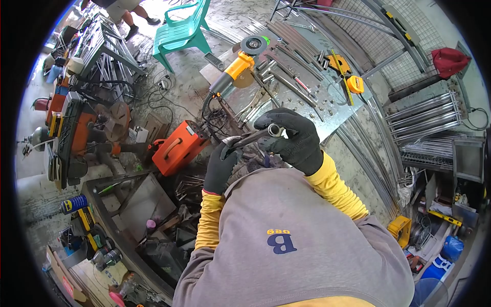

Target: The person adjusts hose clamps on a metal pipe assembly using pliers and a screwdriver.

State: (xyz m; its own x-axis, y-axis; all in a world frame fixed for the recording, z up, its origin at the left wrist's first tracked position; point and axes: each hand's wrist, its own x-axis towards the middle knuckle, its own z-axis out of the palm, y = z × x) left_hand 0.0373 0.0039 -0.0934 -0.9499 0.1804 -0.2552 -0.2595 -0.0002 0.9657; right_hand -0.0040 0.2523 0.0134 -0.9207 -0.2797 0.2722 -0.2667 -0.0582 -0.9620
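Observation:
A short metal tube (pixel 253 137) runs between my two hands in front of my chest, its round open end facing up at the right. My right hand (pixel 294 140), in a black glove, is closed around that open end, thumb and fingers on either side. My left hand (pixel 221 166), also black-gloved, grips the other end, which its fingers partly hide. Beyond them stands a metal-topped table (pixel 307 110) with an angle grinder (pixel 236 71) at its near left edge. Metal rods, tubes and small pieces lie across the tabletop.
An orange welding machine (pixel 179 148) with cables sits left of my hands. A yellow tape measure (pixel 355 84) lies on the table. Behind are a green plastic chair (pixel 181 31) and another person's legs (pixel 134 18). Metal bars (pixel 371 158) lie on the right.

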